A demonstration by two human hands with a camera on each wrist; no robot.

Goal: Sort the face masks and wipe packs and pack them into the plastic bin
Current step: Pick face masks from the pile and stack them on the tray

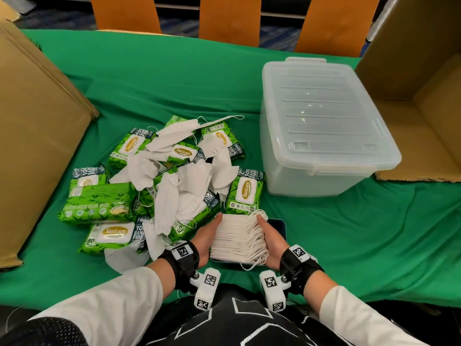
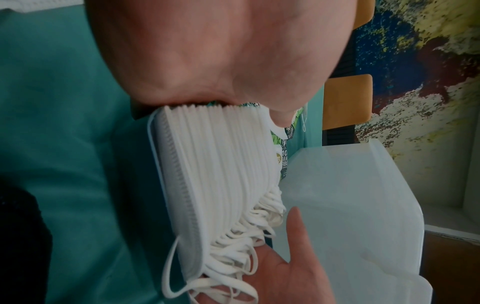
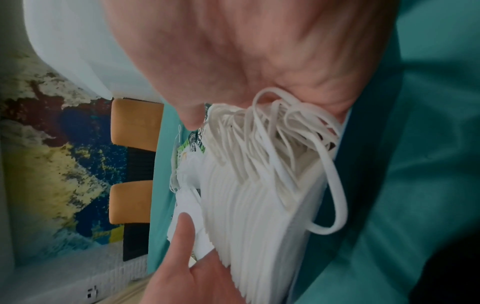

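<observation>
A squared-up stack of white face masks [image 1: 237, 236] sits near the table's front edge, its ear loops bunched on the right side. My left hand [image 1: 208, 233] grips its left end and my right hand [image 1: 270, 236] grips the loop end, thumbs lying along the top. In the wrist views the stack [image 2: 215, 174] [image 3: 259, 205] runs between thumb and palm; the fingers underneath are hidden. Behind it lies a mixed pile of green wipe packs [image 1: 97, 201] and loose masks [image 1: 179, 186]. The clear plastic bin [image 1: 299, 183] stands to the right with its lid [image 1: 321, 108] on.
A dark flat object [image 1: 278, 227] lies under the stack's right end. A tall cardboard box [image 1: 37, 136] stands at the left and an open cardboard box [image 1: 421, 101] at the right behind the bin. Green cloth [image 1: 361, 233] covers the table. Orange chair backs [image 1: 229, 18] line the far edge.
</observation>
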